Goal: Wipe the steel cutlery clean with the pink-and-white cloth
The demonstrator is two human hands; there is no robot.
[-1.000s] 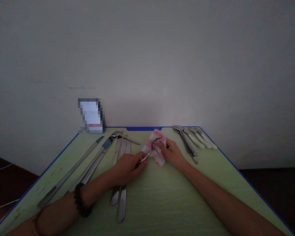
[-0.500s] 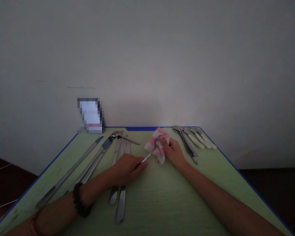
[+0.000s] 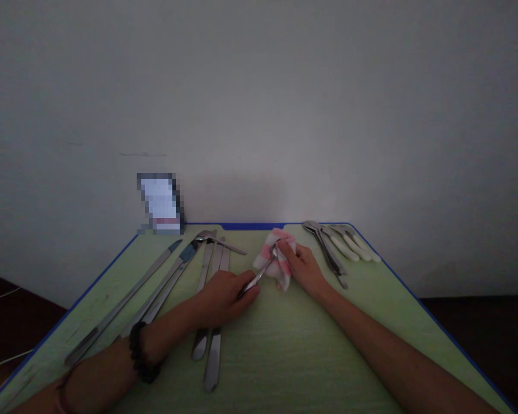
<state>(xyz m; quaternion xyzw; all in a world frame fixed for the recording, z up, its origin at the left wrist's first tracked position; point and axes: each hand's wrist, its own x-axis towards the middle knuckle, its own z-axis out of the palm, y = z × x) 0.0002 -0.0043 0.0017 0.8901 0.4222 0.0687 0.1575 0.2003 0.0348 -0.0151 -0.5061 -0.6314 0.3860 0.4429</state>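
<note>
Over the middle of the table, my left hand (image 3: pixel 228 293) is closed on the handle of a metal spoon (image 3: pixel 259 277). The spoon slants up to the right, its bowl end mostly covered by a pink-and-white cloth (image 3: pixel 265 253). My right hand (image 3: pixel 304 267) pinches that cloth around the bowl end, thumb on top. Beneath and beside my left hand lie several table knives (image 3: pixel 213 359), partly covered by the hand and forearm. A loose spoon (image 3: pixel 227 245) lies across their far ends.
More long knives (image 3: pixel 129 290) lie on the left of the green table (image 3: pixel 293 356). At the back right rest stacked metal spoons (image 3: pixel 323 244) and several pieces of cutlery with white handles (image 3: pixel 349 247). A blurred-out phone-like screen (image 3: pixel 162 204) leans against the wall (image 3: pixel 259 115).
The cloth in my right hand has shifted slightly along the spoon's far end, and its folds have changed. My left hand stays almost in place on the handle.
</note>
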